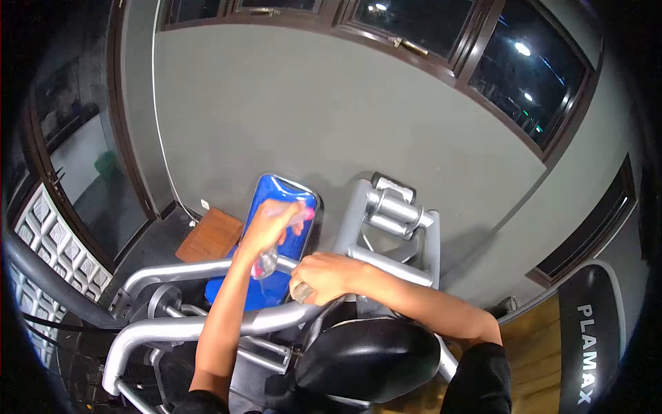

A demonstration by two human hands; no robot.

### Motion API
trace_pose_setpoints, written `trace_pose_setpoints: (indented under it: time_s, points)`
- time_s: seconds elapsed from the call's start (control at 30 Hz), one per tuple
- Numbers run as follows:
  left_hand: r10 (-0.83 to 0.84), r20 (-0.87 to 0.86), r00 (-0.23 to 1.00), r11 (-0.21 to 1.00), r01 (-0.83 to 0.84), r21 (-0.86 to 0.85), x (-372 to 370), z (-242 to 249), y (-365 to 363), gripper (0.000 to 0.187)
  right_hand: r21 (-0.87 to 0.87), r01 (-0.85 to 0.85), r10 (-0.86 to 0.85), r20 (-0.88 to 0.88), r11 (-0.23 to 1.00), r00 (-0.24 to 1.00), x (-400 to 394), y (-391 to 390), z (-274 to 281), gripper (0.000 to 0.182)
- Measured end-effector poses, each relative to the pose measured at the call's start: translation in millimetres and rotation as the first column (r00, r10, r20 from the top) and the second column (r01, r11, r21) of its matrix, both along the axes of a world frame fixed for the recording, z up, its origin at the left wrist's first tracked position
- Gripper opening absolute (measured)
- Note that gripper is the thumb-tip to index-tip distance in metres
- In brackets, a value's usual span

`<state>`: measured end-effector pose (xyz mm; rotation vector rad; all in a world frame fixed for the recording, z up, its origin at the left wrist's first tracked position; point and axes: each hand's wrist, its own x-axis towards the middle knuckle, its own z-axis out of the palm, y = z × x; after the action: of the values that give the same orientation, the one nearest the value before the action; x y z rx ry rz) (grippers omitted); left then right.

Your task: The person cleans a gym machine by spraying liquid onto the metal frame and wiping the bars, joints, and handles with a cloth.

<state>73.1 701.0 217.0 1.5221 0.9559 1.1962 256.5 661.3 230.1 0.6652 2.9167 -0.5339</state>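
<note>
My left hand (272,224) is wrapped round the neck of a clear spray bottle (265,265) with a pink nozzle, held up in front of the blue padded board (276,190). Close by on the right, my right hand (324,279) is closed over a beige-brown folded piece, which looks like a cloth (301,292). That hand sits at the silver tube frame (276,319) of a gym machine. Below it is the machine's black padded seat (369,359).
Behind the machine stands a grey wall (331,117) with dark windows above. A brown wooden box (210,234) rests on the floor at left, near a glass door (89,152). Silver rollers (393,210) rise at centre right. A black PLAMAX panel (586,338) stands at far right.
</note>
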Motion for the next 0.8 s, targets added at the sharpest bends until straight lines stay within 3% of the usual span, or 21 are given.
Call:
trace_pose_setpoints:
  time_s: [0.1,0.17,0.23,0.3,0.37,0.43,0.5,0.53,0.6,0.7,0.73,0.8]
  points:
    - [-0.049,-0.047,0.998,0.997,0.052,0.055,-18.9,-7.6,-38.1,0.041,-0.043,0.014,-0.016,-0.041,0.999,0.999,24.7,5.1,11.6,0.027]
    - [-0.005,-0.085,0.996,0.995,0.014,0.097,-29.2,-4.7,-65.4,0.038,-0.016,0.014,-0.013,0.024,1.0,1.0,44.9,6.7,21.0,0.029]
    - [0.04,-0.121,0.992,0.989,-0.023,0.143,-38.4,-12.3,-81.4,0.036,0.108,0.04,-0.033,-0.067,0.993,0.997,63.0,7.5,21.9,0.025]
    - [0.142,-0.261,0.955,0.913,-0.024,0.407,-45.8,-28.1,-87.2,0.034,0.149,-0.005,0.013,-0.056,0.989,0.998,67.3,-1.3,18.4,0.026]
    - [0.18,-0.3,0.937,0.91,-0.043,0.412,-47.5,-35.3,-101.4,0.029,0.201,-0.113,0.135,-0.097,0.973,0.986,66.3,-13.8,9.9,0.027]
    - [0.268,-0.212,0.94,0.873,-0.144,0.465,-43.5,-40.6,-110.5,0.029,0.145,-0.249,0.277,-0.223,0.957,0.935,57.8,-19.8,1.9,0.025]
    - [0.314,-0.273,0.909,0.885,-0.177,0.431,-38.8,-50.2,-120.6,0.027,0.093,-0.315,0.328,-0.257,0.945,0.909,48.1,-23.5,0.1,0.023]
    - [0.439,-0.245,0.865,0.869,-0.339,0.361,-30.5,-51.2,-128.3,0.027,0.084,-0.32,0.331,-0.264,0.944,0.906,44.0,-26.4,0.6,0.023]
    - [0.621,-0.186,0.762,0.773,-0.555,0.307,-17.7,-59.9,-136.3,0.025,0.149,-0.366,0.387,-0.148,0.919,0.91,37.5,-25.3,5.7,0.021]
    - [0.68,-0.211,0.703,0.723,-0.592,0.356,-16.2,-64.1,-142.6,0.024,0.186,-0.404,0.423,-0.075,0.896,0.903,48.2,-14.6,8.2,0.018]
    - [0.655,-0.238,0.717,0.748,-0.573,0.335,-17.3,-61.4,-145.0,0.023,0.276,-0.411,0.466,-0.175,0.869,0.867,58.5,-5.8,-5.4,0.013]
    - [0.658,-0.251,0.709,0.743,-0.56,0.365,-18.7,-58.9,-145.7,0.022,0.365,-0.429,0.466,-0.014,0.826,0.885,71.7,3.3,-0.9,0.006]
